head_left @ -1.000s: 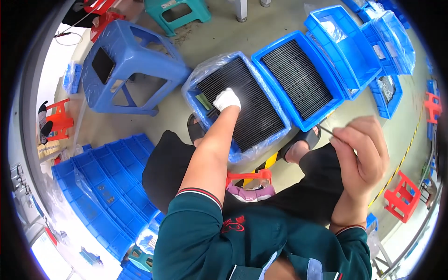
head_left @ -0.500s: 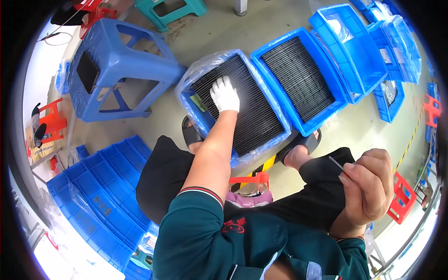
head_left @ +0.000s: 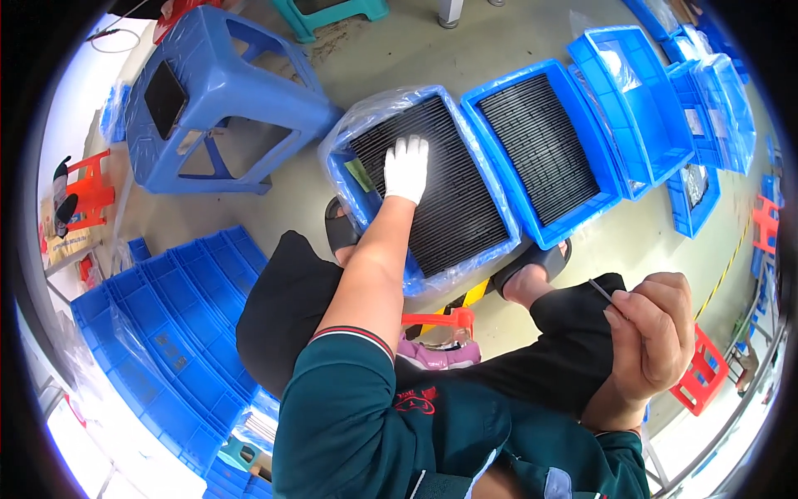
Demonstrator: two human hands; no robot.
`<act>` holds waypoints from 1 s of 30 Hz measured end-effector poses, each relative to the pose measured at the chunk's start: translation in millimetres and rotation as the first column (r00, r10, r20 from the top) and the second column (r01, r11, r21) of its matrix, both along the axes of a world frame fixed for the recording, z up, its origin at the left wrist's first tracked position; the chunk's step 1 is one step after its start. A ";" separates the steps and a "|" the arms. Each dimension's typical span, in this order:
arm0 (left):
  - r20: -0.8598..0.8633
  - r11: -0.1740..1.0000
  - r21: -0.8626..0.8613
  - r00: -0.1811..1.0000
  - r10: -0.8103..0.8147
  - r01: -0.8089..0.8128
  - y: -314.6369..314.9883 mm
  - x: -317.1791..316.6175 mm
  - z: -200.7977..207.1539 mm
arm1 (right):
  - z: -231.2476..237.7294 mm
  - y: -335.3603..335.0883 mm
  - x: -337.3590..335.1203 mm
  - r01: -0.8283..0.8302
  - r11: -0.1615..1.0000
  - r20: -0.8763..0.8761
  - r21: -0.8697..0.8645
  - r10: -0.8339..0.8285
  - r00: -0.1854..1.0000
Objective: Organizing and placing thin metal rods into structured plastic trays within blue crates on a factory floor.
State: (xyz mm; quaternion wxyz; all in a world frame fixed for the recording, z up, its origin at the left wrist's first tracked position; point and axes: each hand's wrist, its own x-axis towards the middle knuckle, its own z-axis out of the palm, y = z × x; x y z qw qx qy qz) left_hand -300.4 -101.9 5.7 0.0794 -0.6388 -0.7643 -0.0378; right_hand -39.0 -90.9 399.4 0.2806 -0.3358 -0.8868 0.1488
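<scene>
Head view: left hand (head_left: 406, 170), upper centre, lies open over dark rods (head_left: 457, 200); right hand (head_left: 652, 337), lower right, pinches a thin rod (head_left: 599, 289) at one end, likely for visibility.

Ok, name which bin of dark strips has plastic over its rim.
The left strip bin, beneath the gloved left hand: clear plastic drapes over it; the right strip bin has none.

No readable text, red emblem (head_left: 422, 404) on dark green shirt (head_left: 341, 416), too small to make out
</scene>
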 end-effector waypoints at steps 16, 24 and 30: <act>0.536 0.583 0.169 0.571 0.622 -0.794 12.3 3.9 11.6 | -3.1 -0.9 -6.8 -0.017 1.000 0.003 0.011 0.017 1.000; 0.895 0.363 -0.410 -0.292 0.338 -0.837 23.3 -33.8 -20.8 | -9.9 -0.3 -3.1 -0.061 0.998 0.061 -0.012 0.062 0.996; 0.881 0.413 -0.410 -0.236 0.411 -0.813 -2.7 -78.6 -24.9 | -0.4 -3.3 -20.9 -0.129 0.992 0.037 -0.004 0.129 0.991</act>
